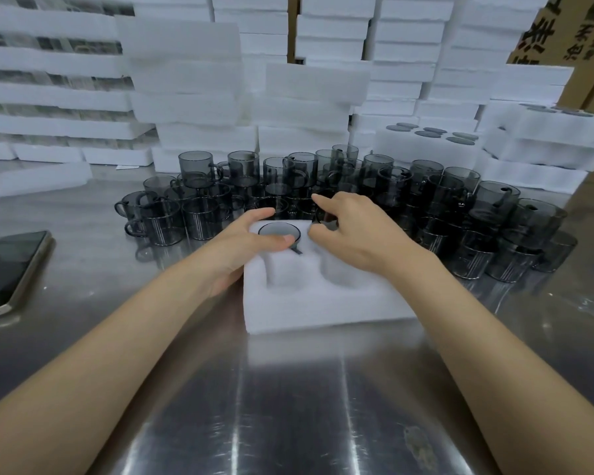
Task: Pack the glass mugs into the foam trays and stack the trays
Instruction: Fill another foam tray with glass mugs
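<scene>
A white foam tray (323, 303) with round cavities lies on the steel table in front of me. One smoky grey glass mug (277, 231) sits in its far-left cavity, handle toward me. My left hand (240, 245) grips the tray's left side, its thumb pressing on that mug's rim. My right hand (354, 228) is over the far-right cavity, thumb and curled fingers pinching another mug (327, 217), which it mostly hides. The two near cavities are empty. Several loose mugs (199, 169), some stacked two high, crowd the table just behind the tray.
A phone (7, 269) lies at the table's left edge. Stacks of foam trays (186, 80) wall off the back. A filled tray (426, 142) sits at the back right. Cardboard boxes (563, 29) stand at the far right. Bare steel table (288, 406) stretches toward me.
</scene>
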A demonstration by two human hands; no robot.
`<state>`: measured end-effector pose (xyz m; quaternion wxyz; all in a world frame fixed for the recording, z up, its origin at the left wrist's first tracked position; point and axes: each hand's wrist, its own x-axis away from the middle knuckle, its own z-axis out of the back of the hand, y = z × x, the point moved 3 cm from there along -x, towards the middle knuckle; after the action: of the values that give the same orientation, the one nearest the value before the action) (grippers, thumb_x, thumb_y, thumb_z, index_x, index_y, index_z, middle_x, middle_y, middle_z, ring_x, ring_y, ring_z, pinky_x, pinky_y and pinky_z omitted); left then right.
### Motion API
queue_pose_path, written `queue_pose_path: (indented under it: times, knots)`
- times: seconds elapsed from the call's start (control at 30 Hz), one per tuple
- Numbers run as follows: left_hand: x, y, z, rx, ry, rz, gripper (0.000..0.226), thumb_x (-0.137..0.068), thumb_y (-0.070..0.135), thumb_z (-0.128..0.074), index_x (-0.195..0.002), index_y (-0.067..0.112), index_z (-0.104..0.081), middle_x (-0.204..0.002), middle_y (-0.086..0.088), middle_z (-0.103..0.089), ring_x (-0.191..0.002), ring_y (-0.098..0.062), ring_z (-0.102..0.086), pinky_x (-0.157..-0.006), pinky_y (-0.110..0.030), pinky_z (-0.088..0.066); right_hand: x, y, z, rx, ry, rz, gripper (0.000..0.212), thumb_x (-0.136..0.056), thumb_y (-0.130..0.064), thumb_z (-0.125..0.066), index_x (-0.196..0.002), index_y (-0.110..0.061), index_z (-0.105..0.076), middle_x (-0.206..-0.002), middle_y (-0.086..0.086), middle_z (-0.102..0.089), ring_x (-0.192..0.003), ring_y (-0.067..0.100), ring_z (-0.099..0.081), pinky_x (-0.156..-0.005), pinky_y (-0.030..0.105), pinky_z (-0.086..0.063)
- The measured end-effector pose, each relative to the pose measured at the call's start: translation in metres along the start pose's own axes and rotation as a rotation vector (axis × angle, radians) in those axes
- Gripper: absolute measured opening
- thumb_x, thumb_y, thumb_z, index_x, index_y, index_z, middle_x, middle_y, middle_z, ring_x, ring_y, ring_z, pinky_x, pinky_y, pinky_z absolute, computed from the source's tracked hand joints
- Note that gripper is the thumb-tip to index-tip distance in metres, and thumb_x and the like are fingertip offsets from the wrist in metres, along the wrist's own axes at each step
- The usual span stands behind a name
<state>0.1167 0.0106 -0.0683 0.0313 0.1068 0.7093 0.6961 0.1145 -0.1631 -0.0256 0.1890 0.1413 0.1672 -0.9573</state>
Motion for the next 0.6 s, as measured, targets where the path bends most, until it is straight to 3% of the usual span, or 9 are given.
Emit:
queue_pose_path:
  times: [0.07, 0.17, 0.2, 0.3, 0.37, 0.43, 0.5, 0.6]
  knots:
    - [0.0, 0.0, 0.0, 0.007, 0.001, -0.005, 0.063, -0.078, 0.012, -0.077, -0.133, 0.029, -0.051, -0.098, 0.003, -0.074, -0.079, -0.013, -0.073, -0.056, -0.02, -0.054, 0.0, -0.001, -0.001, 0.042, -0.009, -0.006, 0.06, -0.091, -0.037, -0.046, -0.147, -0.016, -0.037, -0.118, 0.008, -0.055, -0.115, 0.026, -0.05, -0.09, 0.035, -0.043]
    - [0.0, 0.0, 0.0, -0.002, 0.001, -0.011, 0.063, -0.078, 0.012, -0.077, -0.132, 0.028, -0.051, -0.096, 0.004, -0.074, -0.08, -0.012, -0.073, -0.056, -0.018, -0.054, 0.003, -0.001, -0.004, 0.138, -0.032, -0.002, 0.06, -0.093, -0.038, -0.041, -0.15, -0.021, -0.03, -0.148, -0.002, -0.041, -0.131, 0.023, -0.039, -0.102, 0.039, -0.032]
    - [0.0, 0.0, 0.0, -0.003, 0.001, -0.012, 0.063, -0.078, 0.012, -0.077, -0.132, 0.028, -0.051, -0.099, 0.002, -0.074, -0.08, -0.012, -0.073, -0.056, -0.019, -0.054, 0.004, 0.0, -0.005, 0.15, -0.045, -0.009, 0.058, -0.094, -0.038, -0.04, -0.149, -0.021, -0.032, -0.15, -0.005, -0.039, -0.132, 0.022, -0.037, -0.103, 0.04, -0.03]
    - [0.0, -0.001, 0.0, -0.01, 0.003, -0.018, 0.062, -0.078, 0.012, -0.077, -0.132, 0.027, -0.052, -0.101, 0.001, -0.073, -0.079, -0.011, -0.073, -0.057, -0.018, -0.053, 0.001, 0.002, -0.012, 0.19, -0.13, -0.029, 0.041, -0.096, -0.037, -0.035, -0.131, -0.018, -0.045, -0.127, -0.003, -0.054, -0.129, 0.027, -0.04, -0.096, 0.04, -0.031]
    - [-0.001, -0.001, 0.0, -0.027, -0.002, -0.022, 0.061, -0.078, 0.012, -0.077, -0.132, 0.027, -0.052, -0.098, 0.004, -0.073, -0.077, -0.009, -0.072, -0.056, -0.017, -0.052, 0.001, 0.006, -0.019, 0.173, -0.284, -0.051, 0.053, -0.099, -0.044, -0.026, -0.146, -0.02, -0.032, -0.154, -0.005, -0.031, -0.145, 0.026, -0.019, -0.113, 0.042, -0.016]
    - [-0.002, -0.001, 0.0, -0.061, -0.016, -0.035, 0.061, -0.079, 0.015, -0.076, -0.133, 0.027, -0.051, -0.087, 0.012, -0.074, -0.074, -0.001, -0.07, -0.054, -0.011, -0.05, 0.002, 0.012, -0.023, 0.131, -0.393, -0.066, 0.068, -0.096, -0.059, -0.017, -0.154, -0.025, -0.005, -0.161, -0.013, 0.002, -0.149, 0.019, 0.004, -0.118, 0.043, 0.003]
    - [-0.002, 0.0, 0.001, -0.09, -0.022, -0.05, 0.06, -0.08, 0.017, -0.076, -0.133, 0.028, -0.051, -0.077, 0.022, -0.072, -0.069, 0.007, -0.067, -0.052, -0.006, -0.046, 0.003, 0.015, -0.023, 0.117, -0.421, -0.063, 0.077, -0.09, -0.069, -0.012, -0.153, -0.027, 0.004, -0.159, -0.016, 0.01, -0.148, 0.017, 0.011, -0.119, 0.043, 0.008]
    - [-0.001, 0.0, 0.001, -0.085, -0.029, -0.038, 0.059, -0.08, 0.017, -0.075, -0.132, 0.028, -0.051, -0.08, 0.021, -0.073, -0.073, 0.004, -0.069, -0.054, -0.009, -0.049, 0.005, 0.015, -0.023, 0.034, -0.376, -0.059, 0.076, -0.091, -0.067, -0.014, -0.154, -0.026, -0.003, -0.159, -0.016, 0.006, -0.148, 0.012, 0.004, -0.12, 0.041, 0.005]
